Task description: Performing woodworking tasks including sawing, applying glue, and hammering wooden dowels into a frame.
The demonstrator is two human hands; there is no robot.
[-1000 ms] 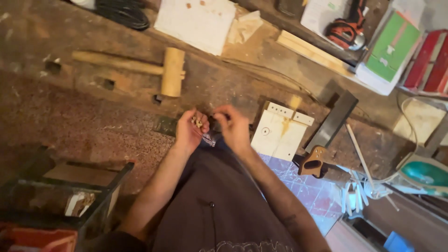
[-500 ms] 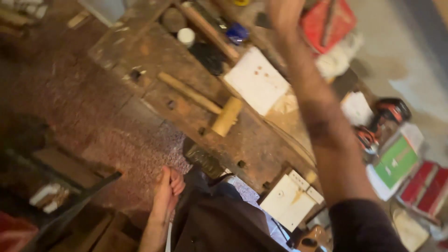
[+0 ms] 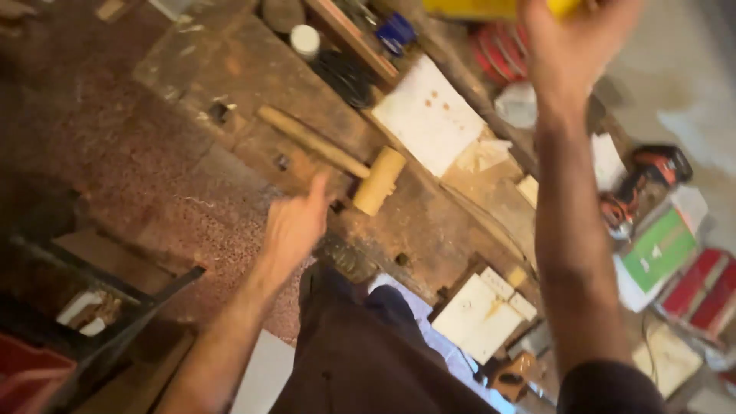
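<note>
My left hand (image 3: pixel 295 224) hovers over the worn wooden workbench (image 3: pixel 230 84), fingers apart, thumb up and nothing in it. It is just left of a wooden mallet (image 3: pixel 368 175) lying on the bench. My right hand (image 3: pixel 576 42) is raised at the top edge, against a yellow object (image 3: pixel 483 8). Its fingertips are cut off by the frame, so the grip does not show. My dark clothing (image 3: pixel 368 360) fills the lower middle.
A white board (image 3: pixel 429 115) lies beyond the mallet, and white tiles (image 3: pixel 479 314) lie near my lap. At right are an orange and black power tool (image 3: pixel 652 165), a green box (image 3: pixel 659 249) and red boxes (image 3: pixel 705 295). A black metal frame (image 3: pixel 115 307) stands lower left.
One second ago both hands were together on a small thing at the bench edge. My right arm has since gone up to the yellow object; my left hand has lifted and opened near the mallet.
</note>
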